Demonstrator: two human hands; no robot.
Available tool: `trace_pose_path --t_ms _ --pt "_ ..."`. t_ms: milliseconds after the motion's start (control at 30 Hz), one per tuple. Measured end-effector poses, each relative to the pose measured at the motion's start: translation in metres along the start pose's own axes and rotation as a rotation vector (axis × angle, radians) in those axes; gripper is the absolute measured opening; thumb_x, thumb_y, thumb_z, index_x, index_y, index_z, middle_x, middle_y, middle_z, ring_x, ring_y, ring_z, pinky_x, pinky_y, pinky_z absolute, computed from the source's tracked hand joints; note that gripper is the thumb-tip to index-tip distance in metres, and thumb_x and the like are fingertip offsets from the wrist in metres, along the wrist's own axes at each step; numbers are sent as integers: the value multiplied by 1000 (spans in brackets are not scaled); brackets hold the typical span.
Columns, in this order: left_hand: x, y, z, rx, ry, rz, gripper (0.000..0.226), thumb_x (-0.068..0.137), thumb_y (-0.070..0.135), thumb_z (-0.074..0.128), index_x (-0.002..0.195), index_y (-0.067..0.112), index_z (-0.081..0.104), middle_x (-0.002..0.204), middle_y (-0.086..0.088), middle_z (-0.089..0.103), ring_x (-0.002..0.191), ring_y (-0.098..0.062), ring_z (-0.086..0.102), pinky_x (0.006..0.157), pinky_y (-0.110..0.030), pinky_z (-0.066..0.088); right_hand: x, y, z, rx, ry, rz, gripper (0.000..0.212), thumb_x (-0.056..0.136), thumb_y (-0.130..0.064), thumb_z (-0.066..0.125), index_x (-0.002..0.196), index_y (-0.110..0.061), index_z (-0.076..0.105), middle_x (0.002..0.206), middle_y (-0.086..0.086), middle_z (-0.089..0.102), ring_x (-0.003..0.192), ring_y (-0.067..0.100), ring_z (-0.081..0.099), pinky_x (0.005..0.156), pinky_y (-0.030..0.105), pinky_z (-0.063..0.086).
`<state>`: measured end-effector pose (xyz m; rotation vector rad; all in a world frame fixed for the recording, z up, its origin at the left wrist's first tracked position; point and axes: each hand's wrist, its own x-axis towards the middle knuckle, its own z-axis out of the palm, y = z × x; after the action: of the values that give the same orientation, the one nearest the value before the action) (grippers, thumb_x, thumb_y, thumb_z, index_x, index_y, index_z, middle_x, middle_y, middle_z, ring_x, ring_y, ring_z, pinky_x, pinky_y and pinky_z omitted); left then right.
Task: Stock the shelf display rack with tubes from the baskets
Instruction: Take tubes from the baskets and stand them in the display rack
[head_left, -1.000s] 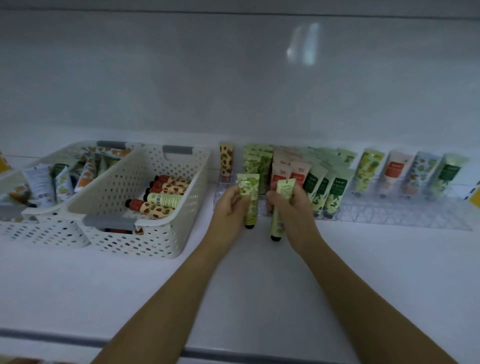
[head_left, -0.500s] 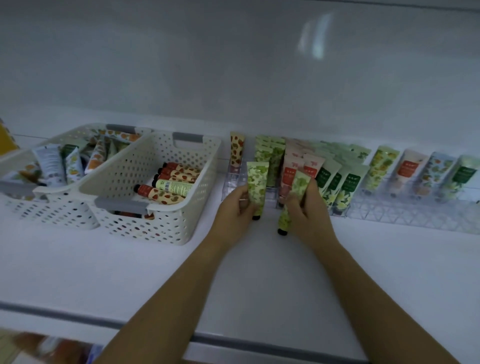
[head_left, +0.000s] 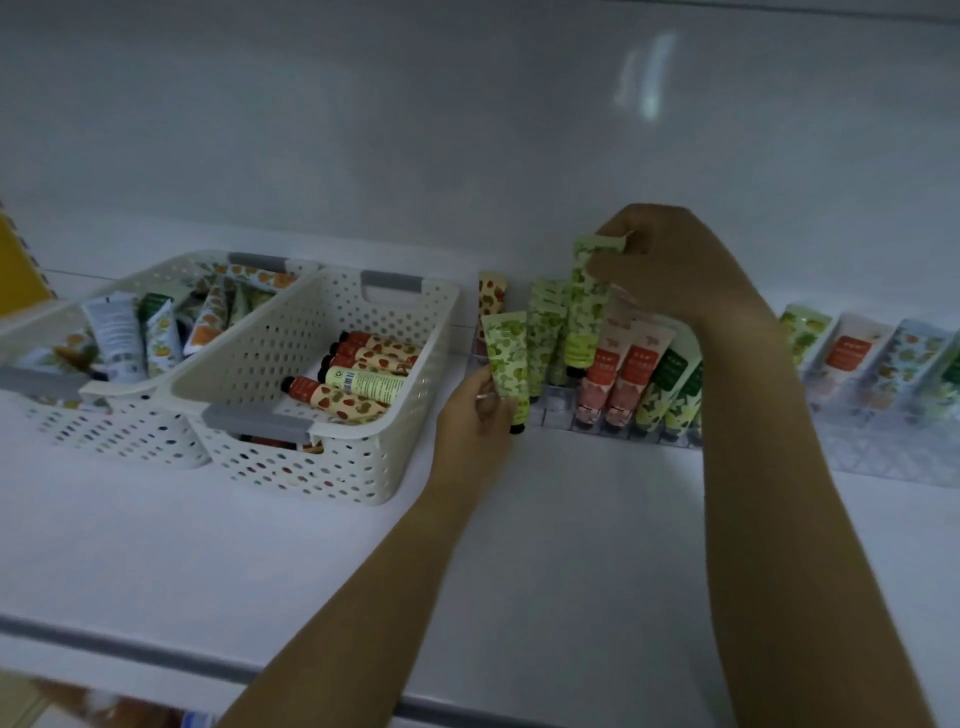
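The right hand (head_left: 670, 270) pinches the flat top end of a green tube (head_left: 584, 312). It holds the tube cap down over the rack (head_left: 893, 460), right by the green row (head_left: 545, 322). The left hand (head_left: 478, 415) grips a second green tube (head_left: 506, 364) by its low end, just in front of the rack's left side, above the shelf (head_left: 571, 545). The two hands are apart, each one closed on its own tube.

The right hand only has a thin edge to hold, so the tube could swing or slip out and fall. If it goes down crooked, the cap may miss its slot and land on the next tube.

The right wrist hangs just above the red tubes (head_left: 618, 379). If it drops a bit, it could bump them, and they lean so close that one might push the others over.

The rack is see-through and the light is dim, so the slots look hard to find. The left tube is close to the rack too and could poke it. More tubes lie in the basket (head_left: 332, 467).
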<state>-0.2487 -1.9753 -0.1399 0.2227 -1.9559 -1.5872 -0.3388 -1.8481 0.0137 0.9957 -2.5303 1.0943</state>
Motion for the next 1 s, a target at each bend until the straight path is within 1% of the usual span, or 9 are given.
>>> trace_pose_path --t_ms 67,133,233,333,433,733,800,900,1000 --pt "1 0 1 -13 8 -9 30 91 -1 48 116 12 57 99 8 62 86 7 57 73 -3 42 3 7 6 -80 36 24 12 84 -21 60 95 -19 56 89 2 55 72 13 51 52 11 32" --pt "3 0 3 -14 21 -6 28 91 -3 48 113 11 57 98 7 61 87 2 56 73 -3 42 4 13 10 -125 6 45 10 85 -20 59 93 -18 53 92 1 53 81 13 49 51 9 31" --pt "7 -2 6 20 25 14 28 90 -2 50 113 12 58 102 3 62 90 -1 57 75 -4 43 2 20 15 -186 -18 79 12 85 -17 59 95 -13 57 90 0 50 84 16 48 61 22 34" --pt "6 -4 8 36 9 31 28 90 -3 49 115 7 57 98 8 61 84 9 56 74 -2 42 1 23 24 -241 9 95 17 83 -12 59 95 0 60 95 12 60 94 27 56 75 34 45" --pt "6 -5 7 69 -15 55 28 90 -4 49 115 6 57 94 14 59 78 16 55 73 -1 42 2 25 29 -241 48 92 20 83 -13 57 100 -3 62 103 12 62 104 31 54 86 38 45" --pt "4 -5 6 68 -23 39 27 90 -2 50 112 11 58 97 10 61 82 13 57 77 -4 44 1 27 29 -215 19 84 21 84 -17 60 103 -9 62 108 7 60 105 27 55 89 36 44" --pt "4 -4 7 72 -29 38 28 90 -3 50 111 12 58 97 6 63 83 9 58 78 -6 44 2 27 32 -222 16 77 20 84 -18 60 102 -9 62 108 8 61 105 28 54 93 40 44" --pt "3 -4 6 55 -38 30 27 90 -3 50 111 10 58 102 -10 63 89 -7 59 79 -10 44 2 28 35 -215 20 78 19 84 -18 59 101 -10 61 104 7 61 106 30 53 94 43 43" --pt "3 -4 6 65 -47 34 28 90 -3 49 114 9 57 105 -8 64 91 -8 60 79 -9 44 2 30 36 -219 19 91 19 83 -17 60 101 -10 62 96 5 57 104 30 53 93 41 43"
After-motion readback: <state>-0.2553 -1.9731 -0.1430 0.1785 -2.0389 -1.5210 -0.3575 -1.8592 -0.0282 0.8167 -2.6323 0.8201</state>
